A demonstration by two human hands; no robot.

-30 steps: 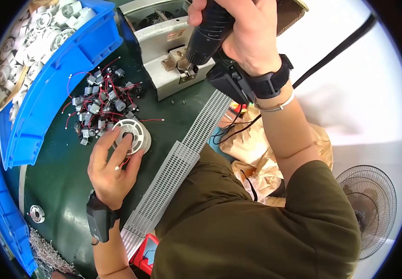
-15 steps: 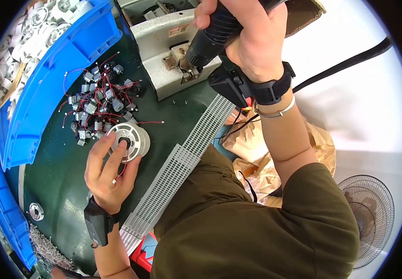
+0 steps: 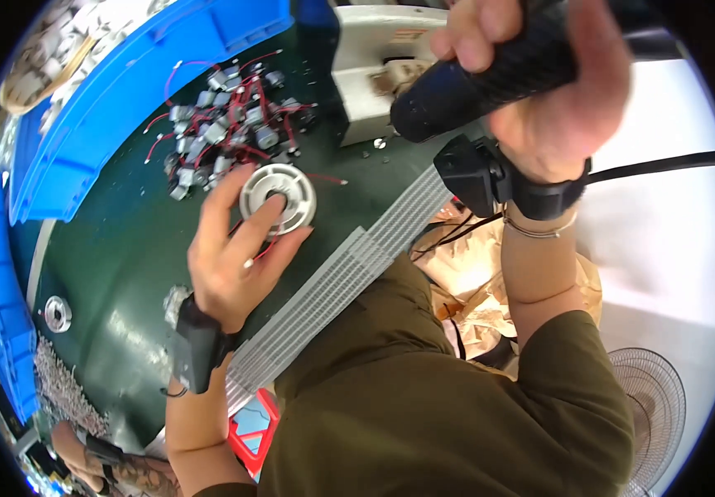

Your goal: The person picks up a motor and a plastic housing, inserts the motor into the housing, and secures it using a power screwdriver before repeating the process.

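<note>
In my left hand (image 3: 226, 263) is a white round plastic housing (image 3: 299, 189), resting on the green table. A fingertip presses at its dark centre, while the thumb and another finger grip its sides. A thin red wire with a small white plug hangs over the near rim. My right hand (image 3: 568, 112) is wrapped round a thick black electric screwdriver (image 3: 465, 93). Its nose points left, beside the pale metal screw feeder (image 3: 364, 98); motion blurs it, and the bit is hard to see. Small motors (image 3: 229, 124) with red wires lie heaped just beyond the housing.
A blue bin (image 3: 138, 83) of white plastic parts stands at far left, with another blue bin (image 3: 1, 298) nearer. A white perforated strip (image 3: 316, 306) runs along the table's near edge. A white ring (image 3: 57, 314) lies at left. Another person's arm (image 3: 130, 472) shows lower left.
My right hand has drawn the screwdriver's nose out of the screw feeder, toward the right and nearer to me. My left hand keeps its grip on the housing. The whole view has shifted.
</note>
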